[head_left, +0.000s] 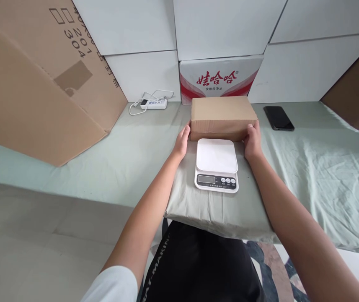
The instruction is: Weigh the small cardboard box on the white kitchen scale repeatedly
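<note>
Here, beyond the scale [217, 156], my left hand [182, 141] and right hand [252, 141] clasp the cardboard box [222, 110]; moving it should need even pressure.

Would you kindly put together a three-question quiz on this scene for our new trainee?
1. What do the left hand and right hand hold between them?
2. True or false: the kitchen scale sits nearer the person's body than the held thing does.
3. Which of these lies to the right of the held thing, as the person sees it?
A. the white cable
B. the black phone
C. the large carton marked 304

Key: 1. a small brown cardboard box; 2. true; 3. B.
</note>
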`<state>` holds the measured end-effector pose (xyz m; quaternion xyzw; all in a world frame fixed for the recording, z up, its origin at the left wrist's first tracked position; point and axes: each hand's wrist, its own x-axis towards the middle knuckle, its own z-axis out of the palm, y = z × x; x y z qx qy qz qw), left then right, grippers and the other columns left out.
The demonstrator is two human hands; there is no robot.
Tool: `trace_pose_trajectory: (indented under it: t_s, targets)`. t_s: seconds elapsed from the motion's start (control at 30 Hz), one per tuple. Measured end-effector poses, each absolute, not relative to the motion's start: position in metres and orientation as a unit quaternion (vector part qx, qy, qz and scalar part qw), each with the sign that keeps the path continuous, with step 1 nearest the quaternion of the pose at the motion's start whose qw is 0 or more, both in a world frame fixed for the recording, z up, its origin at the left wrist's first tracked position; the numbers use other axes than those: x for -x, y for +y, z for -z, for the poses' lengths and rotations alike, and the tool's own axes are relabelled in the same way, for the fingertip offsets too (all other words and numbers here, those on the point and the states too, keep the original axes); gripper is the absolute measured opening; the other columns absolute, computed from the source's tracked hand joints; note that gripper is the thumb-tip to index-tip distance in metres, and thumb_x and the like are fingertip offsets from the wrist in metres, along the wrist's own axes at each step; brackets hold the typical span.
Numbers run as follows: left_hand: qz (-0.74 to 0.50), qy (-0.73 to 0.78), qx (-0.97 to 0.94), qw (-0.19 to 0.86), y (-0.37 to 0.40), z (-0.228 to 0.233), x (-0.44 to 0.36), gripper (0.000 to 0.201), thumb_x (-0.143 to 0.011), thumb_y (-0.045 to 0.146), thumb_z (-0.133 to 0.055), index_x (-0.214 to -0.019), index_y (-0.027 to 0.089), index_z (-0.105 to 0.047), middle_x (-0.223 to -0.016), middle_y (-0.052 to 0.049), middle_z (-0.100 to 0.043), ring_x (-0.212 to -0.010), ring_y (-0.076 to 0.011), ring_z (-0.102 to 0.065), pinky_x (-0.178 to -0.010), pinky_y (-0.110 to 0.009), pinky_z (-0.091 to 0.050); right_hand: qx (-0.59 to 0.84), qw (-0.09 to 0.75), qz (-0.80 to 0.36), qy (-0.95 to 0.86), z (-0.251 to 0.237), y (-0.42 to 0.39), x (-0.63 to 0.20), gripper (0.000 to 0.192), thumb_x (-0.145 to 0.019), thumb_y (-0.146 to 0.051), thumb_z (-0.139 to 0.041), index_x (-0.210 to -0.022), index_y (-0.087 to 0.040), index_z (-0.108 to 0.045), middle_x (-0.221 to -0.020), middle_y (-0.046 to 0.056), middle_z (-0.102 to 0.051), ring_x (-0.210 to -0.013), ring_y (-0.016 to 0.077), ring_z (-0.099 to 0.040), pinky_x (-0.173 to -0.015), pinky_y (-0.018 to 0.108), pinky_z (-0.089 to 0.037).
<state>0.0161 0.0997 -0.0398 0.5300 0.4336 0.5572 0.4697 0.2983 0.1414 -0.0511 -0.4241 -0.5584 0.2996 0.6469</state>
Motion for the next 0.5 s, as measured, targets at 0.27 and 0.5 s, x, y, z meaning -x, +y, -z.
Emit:
trace_pose_trajectory:
  t_s: [0.27,0.5]
  targets:
    - [-0.613,0.386,-0.561,0.401,0.092,0.027,-0.008,0.104,-0.094,0.101,-0.049,-0.169,0.030,-0.062,-0.187,-0.004,-0.052,-0.182,-0.0352,-0.035,-0.149,-0.049,-0.032,0.412,0.628,-0.240,-0.615,0.020,0.118,-0.289,0.108,-0.081,-0.091,-0.063,-0.171,-0.035,-0.047,-0.187,0.008,-0.044,-0.183,0.0363,-0.030,-0.152,0.063,-0.023]
    - [-0.602,0.358,-0.608,0.374,0.022,-0.001,-0.001,0.098,-0.101,0.094,-0.046,-0.173,0.029,-0.057,-0.181,-0.009,-0.060,-0.180,-0.0367,-0.039,-0.148,-0.050,-0.036,0.403,0.618,-0.206,-0.643,-0.010,0.052,-0.301,0.119,-0.086,-0.092,-0.064,-0.183,-0.036,-0.025,-0.196,0.008,-0.025,-0.187,0.0392,-0.016,-0.151,0.071,-0.021]
